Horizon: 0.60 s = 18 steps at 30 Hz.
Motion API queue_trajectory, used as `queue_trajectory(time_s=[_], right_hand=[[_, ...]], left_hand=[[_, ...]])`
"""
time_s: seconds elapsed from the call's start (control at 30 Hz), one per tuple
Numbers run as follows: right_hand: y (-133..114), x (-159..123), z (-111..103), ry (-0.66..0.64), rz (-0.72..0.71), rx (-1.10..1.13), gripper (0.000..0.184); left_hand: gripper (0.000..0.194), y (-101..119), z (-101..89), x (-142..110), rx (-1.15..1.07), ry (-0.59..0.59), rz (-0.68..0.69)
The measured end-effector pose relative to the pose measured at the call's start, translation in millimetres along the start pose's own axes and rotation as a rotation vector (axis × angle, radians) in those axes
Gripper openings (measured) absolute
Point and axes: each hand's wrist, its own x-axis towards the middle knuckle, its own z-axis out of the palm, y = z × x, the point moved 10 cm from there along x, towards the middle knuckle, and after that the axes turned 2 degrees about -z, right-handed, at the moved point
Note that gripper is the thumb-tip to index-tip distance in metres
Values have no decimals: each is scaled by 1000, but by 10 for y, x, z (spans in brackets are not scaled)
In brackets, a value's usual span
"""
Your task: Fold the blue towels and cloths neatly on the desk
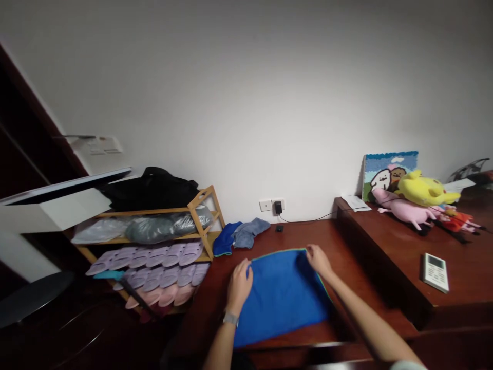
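Note:
A blue cloth (283, 298) with a green edging is spread over the front of the reddish-brown wooden table. At its far left corner, my left hand (241, 285) has its fingers closed on the edge. My right hand (318, 260) pinches the far right corner, and that corner looks slightly raised. The cloth's near edge reaches close to the table's front. Behind my left hand, a second blue cloth (226, 239) and a crumpled grey-blue cloth (250, 232) lie near the wall.
Left of the table stands a wooden rack (210, 208) holding several lilac slippers (165, 257) and a black bag (154, 190). On the raised surface at right are plush toys (423, 189), a picture (389, 169) and a white remote-like device (436, 272). A black plug (278, 207) sits in the wall socket.

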Motion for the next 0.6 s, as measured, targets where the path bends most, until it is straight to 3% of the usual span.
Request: queue_trajectory(time_s=[0.13, 0.23, 0.33, 0.4, 0.53, 0.6], right_hand=[[265, -849, 912, -97, 56, -130, 53], [539, -1234, 1297, -160, 72, -261, 67], [638, -1194, 1331, -184, -3, -284, 69], [640, -995, 1243, -225, -67, -284, 68], [593, -570, 1056, -349, -216, -285, 62], [647, -454, 981, -337, -207, -292, 62]], left_hand=[[48, -349, 725, -808, 213, -288, 55], [55, -651, 989, -1133, 346, -406, 55], [57, -747, 1018, -1213, 408, -425, 23], [60, -665, 978, -1258, 435, -419, -13], [61, -252, 866, -1462, 490, -408, -75], [56, -33, 832, -1538, 495, -410, -68]])
